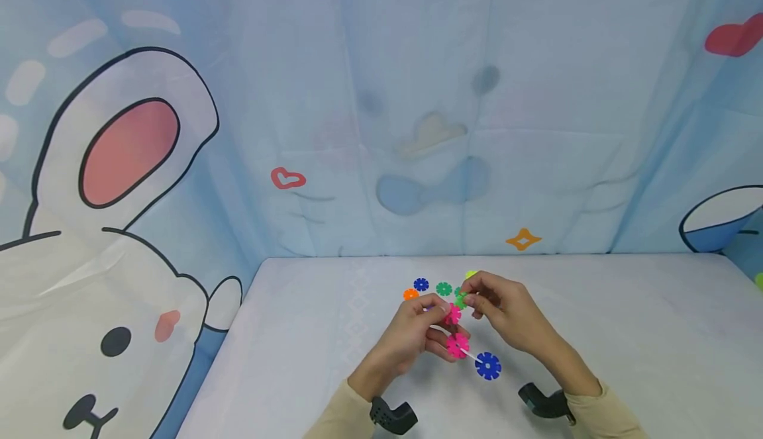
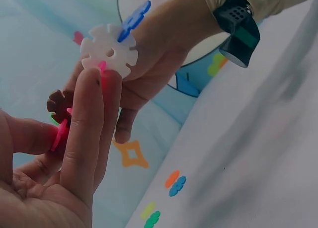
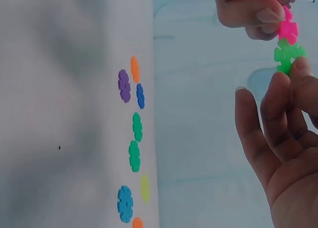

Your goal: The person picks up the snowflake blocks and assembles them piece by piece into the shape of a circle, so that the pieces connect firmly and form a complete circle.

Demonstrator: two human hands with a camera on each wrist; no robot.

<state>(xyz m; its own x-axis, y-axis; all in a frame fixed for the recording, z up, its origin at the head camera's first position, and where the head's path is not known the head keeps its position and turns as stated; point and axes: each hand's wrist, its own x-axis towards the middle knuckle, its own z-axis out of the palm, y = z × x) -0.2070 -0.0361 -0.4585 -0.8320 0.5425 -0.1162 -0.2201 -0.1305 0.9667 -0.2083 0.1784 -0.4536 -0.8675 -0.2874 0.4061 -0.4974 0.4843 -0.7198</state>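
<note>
My left hand (image 1: pixel 411 334) holds a chain of notched plastic snowflake discs, its thumb and index finger pinching the upper pink disc (image 1: pixel 454 314). Below that come a brown disc (image 2: pixel 59 105), a lower pink disc (image 1: pixel 457 345), a white disc (image 2: pixel 107 46) and, at the free end, a blue disc (image 1: pixel 488 365). My right hand (image 1: pixel 509 313) pinches a green disc (image 3: pixel 289 54) at the upper pink disc's edge. The two discs touch; how deep their slots mesh I cannot tell. Both hands are raised above the table.
Several loose discs lie on the white table (image 1: pixel 286 359) behind the hands, among them an orange disc (image 1: pixel 410 294), a dark blue disc (image 1: pixel 421 285), a purple disc (image 3: pixel 124 86) and a light blue disc (image 3: pixel 125 204). A printed curtain (image 1: pixel 411 95) hangs behind the table.
</note>
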